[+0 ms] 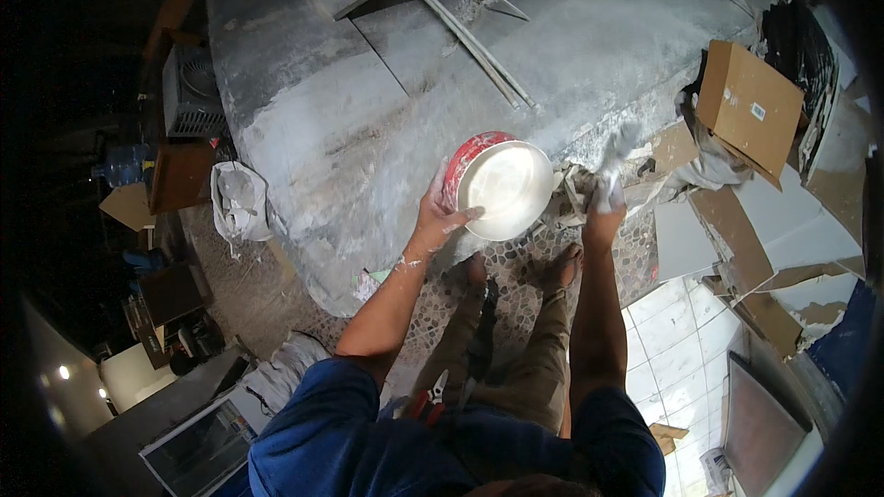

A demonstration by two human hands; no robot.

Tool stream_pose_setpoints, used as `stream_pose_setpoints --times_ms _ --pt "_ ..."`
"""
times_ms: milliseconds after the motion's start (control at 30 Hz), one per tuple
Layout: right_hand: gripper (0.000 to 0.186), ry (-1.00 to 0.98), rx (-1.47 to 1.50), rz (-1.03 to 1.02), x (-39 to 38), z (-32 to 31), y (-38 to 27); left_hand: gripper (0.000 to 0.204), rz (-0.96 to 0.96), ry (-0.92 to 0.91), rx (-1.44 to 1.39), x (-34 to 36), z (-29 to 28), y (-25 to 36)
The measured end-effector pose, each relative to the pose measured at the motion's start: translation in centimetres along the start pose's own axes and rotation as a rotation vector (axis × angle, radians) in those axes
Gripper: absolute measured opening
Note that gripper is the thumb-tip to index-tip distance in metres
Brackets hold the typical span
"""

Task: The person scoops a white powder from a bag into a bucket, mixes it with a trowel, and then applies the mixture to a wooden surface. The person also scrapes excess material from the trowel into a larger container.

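My left hand is closed on the rim of a round bowl, red outside and cream-white inside. The thumb lies over the near rim, and the bowl tilts toward me. White smears mark its red side and my wrist. To the right of the bowl, my right hand is raised and looks whitened, with its fingers closed. A pale grey, motion-blurred thing sticks up from it; I cannot make out its kind. Beyond both hands spreads a large grey slab-like surface covered with white dust.
Thin pale strips lie across the grey surface. A cardboard box and broken board pieces crowd the right. A white sack stands at the left. Red-handled pliers hang at my waist, above a pebble-patterned floor.
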State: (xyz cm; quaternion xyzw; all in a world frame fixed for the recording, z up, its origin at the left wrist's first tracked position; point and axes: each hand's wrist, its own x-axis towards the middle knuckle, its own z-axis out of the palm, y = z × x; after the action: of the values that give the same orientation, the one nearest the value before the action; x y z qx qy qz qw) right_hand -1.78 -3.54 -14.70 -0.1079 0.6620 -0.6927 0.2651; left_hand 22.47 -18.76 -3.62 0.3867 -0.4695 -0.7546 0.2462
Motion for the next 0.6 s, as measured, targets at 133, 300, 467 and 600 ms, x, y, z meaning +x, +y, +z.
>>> stream_pose_setpoints --times_ms 133,300,467,600 --pt "0.026 -0.119 0.002 0.014 -3.5 -3.4 -0.9 0.102 0.019 0.001 -0.072 0.8 -0.4 -0.1" --pt "0.028 -0.289 -0.201 -0.118 -7.6 -3.6 -3.2 0.104 -0.007 0.011 -0.153 0.6 -0.6 -0.1" --pt "0.037 -0.487 -0.445 -0.181 -9.1 -2.6 -5.4 0.100 -0.069 0.071 -0.266 0.5 -1.2 -1.1" --pt "0.039 -0.466 -0.481 -0.401 -9.3 -1.9 -4.4 0.083 -0.259 0.185 -0.343 0.0 -1.1 -0.8"
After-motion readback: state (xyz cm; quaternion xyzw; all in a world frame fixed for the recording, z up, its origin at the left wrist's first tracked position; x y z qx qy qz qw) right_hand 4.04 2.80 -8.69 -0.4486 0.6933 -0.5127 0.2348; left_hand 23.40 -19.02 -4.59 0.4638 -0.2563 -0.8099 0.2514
